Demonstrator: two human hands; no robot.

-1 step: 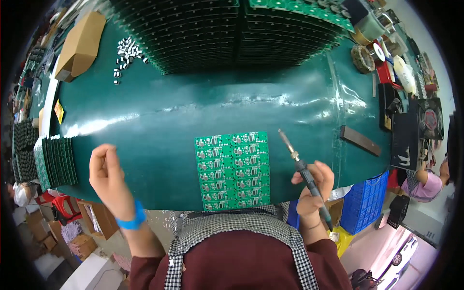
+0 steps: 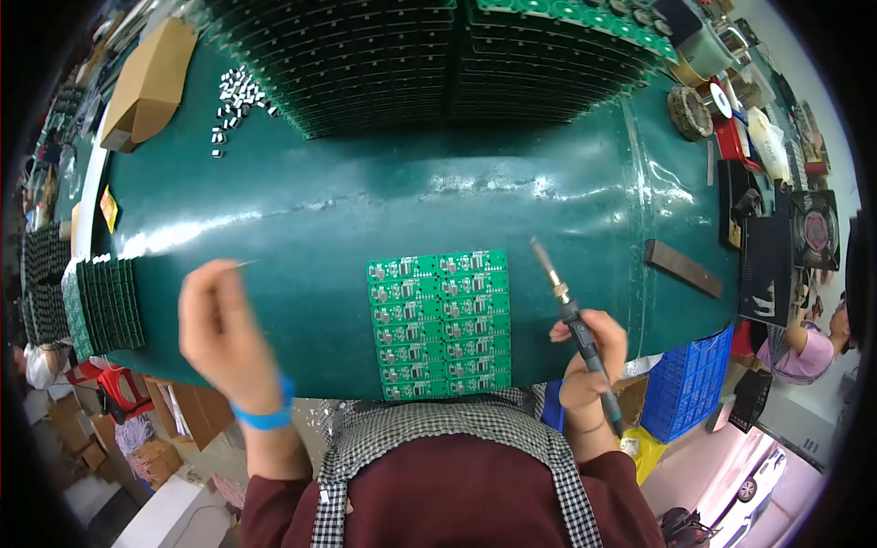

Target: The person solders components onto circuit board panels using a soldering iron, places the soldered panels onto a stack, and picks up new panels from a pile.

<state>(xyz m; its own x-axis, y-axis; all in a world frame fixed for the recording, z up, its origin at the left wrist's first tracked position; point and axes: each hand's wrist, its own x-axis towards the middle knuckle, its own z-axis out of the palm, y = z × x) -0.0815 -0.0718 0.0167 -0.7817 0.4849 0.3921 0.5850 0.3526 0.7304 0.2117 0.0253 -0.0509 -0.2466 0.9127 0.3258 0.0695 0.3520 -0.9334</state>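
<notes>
My right hand (image 2: 592, 361) is closed around a soldering iron (image 2: 585, 338), whose tip points up and away over the green mat, right of the circuit boards. A green panel of circuit boards (image 2: 438, 324), made of two columns of small boards with parts on them, lies flat near the table's front edge. To the left of the panel and apart from it, my left hand (image 2: 228, 329) hovers over the mat, its fingers pinched together and blurred. From its fingertips a short, thin wire (image 2: 247, 264) sticks out, looking like solder. A blue band circles the left wrist.
Tall stacks of circuit boards (image 2: 365, 73) stand at the back; a smaller stack (image 2: 110, 306) is at the left. Small black-and-white parts (image 2: 239, 96) lie near a cardboard box (image 2: 151, 87). A dark bar (image 2: 682, 268) and a fan (image 2: 813, 228) are at the right.
My left hand has shifted a little to the right, and the thin wire now shows at its fingertips. The soldering iron has barely moved; the panel lies in place.
</notes>
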